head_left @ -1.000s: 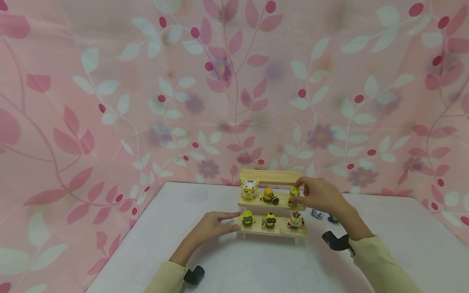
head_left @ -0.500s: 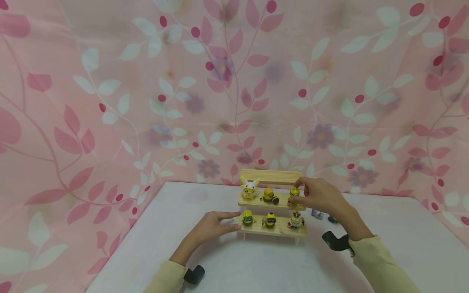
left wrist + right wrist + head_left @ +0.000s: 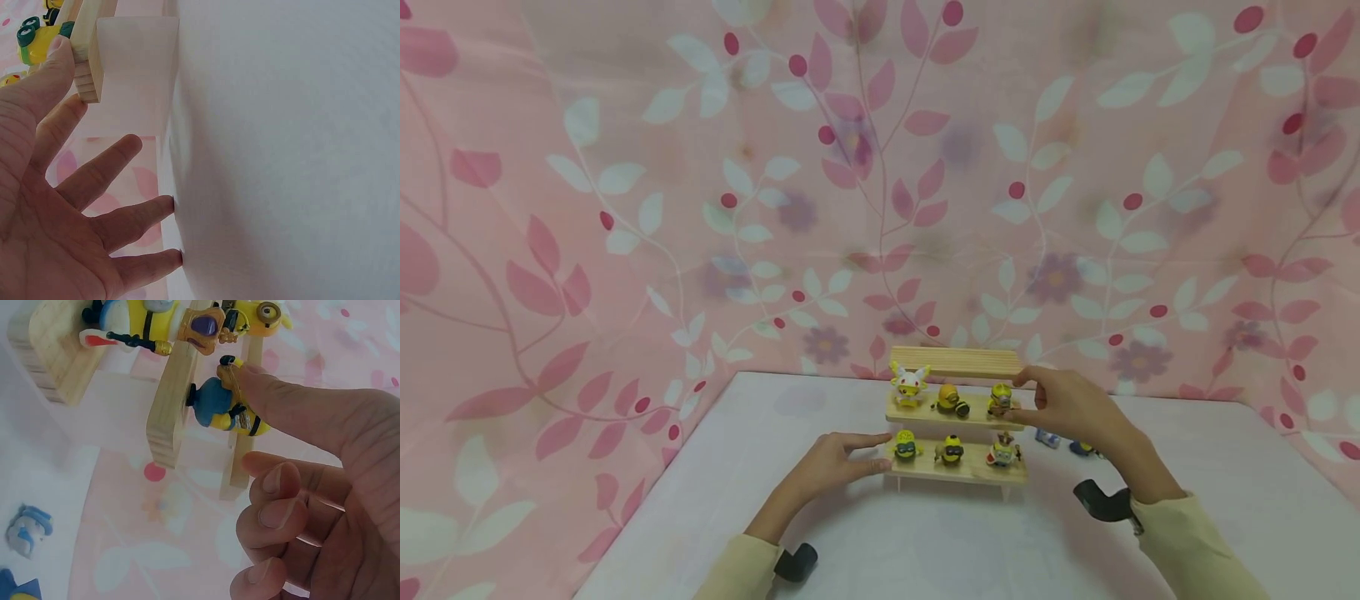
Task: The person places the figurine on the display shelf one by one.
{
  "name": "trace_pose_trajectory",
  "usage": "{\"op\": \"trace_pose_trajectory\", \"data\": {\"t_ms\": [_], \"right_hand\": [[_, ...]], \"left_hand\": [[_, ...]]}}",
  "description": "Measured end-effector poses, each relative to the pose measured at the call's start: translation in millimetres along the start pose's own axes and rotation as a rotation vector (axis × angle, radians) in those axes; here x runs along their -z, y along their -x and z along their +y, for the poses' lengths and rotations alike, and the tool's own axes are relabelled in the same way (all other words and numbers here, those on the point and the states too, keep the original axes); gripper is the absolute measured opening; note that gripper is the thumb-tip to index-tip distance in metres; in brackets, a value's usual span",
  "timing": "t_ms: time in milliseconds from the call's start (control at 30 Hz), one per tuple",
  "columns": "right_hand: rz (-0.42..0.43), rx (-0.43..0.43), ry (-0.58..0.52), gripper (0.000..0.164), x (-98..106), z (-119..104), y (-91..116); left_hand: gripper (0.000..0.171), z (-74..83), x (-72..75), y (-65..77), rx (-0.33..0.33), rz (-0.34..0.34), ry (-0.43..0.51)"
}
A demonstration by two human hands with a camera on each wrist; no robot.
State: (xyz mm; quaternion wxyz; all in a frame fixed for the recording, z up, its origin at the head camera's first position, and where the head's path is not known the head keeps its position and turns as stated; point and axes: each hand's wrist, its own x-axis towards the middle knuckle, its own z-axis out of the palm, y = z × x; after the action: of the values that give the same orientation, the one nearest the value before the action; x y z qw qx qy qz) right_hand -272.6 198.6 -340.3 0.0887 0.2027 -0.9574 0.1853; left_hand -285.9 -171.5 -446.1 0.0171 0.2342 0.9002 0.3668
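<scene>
A tiered wooden display rack (image 3: 955, 362) bears several small figures. My left hand (image 3: 831, 467) lies at the left end of its lower shelf (image 3: 87, 81), thumb and index tips touching the wood, other fingers spread. A yellow-and-green goggled figure (image 3: 40, 44) stands by that thumb. My right hand (image 3: 1067, 408) is at the right end of the middle shelf, beside a Minion figurine (image 3: 219, 403) with a small guitar. The right thumb tip is right at the figurine while the index finger stands apart from it, below it in the wrist view. The figurine stands upright.
A white horned figure (image 3: 910, 387) and an orange-headed figure (image 3: 949, 400) share the middle shelf. A dark-goggled figure (image 3: 952, 450) and a crowned Minion figure (image 3: 1002, 450) stand below. Blue-and-white figures (image 3: 1047, 438) lie on the white table right of the rack.
My right hand has shifted slightly right and its fingers have spread, letting go of the Minion figurine, which now shows more fully. My left hand has not moved.
</scene>
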Motion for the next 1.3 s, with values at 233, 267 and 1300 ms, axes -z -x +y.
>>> {"op": "trace_pose_trajectory", "data": {"t_ms": [233, 267, 1300], "right_hand": [[0.000, -0.017, 0.000, 0.058, 4, 6, 10], [0.001, -0.022, 0.000, 0.058, 4, 7, 11], [-0.082, -0.099, -0.027, 0.047, -23, 49, 15]], "left_hand": [[0.054, 1.4, 0.5, 0.8, 0.007, 0.001, 0.014], [0.054, 1.9, 0.6, 1.0, 0.009, 0.001, 0.015], [0.055, -1.3, -0.1, -0.7, -0.006, 0.000, 0.011]]}}
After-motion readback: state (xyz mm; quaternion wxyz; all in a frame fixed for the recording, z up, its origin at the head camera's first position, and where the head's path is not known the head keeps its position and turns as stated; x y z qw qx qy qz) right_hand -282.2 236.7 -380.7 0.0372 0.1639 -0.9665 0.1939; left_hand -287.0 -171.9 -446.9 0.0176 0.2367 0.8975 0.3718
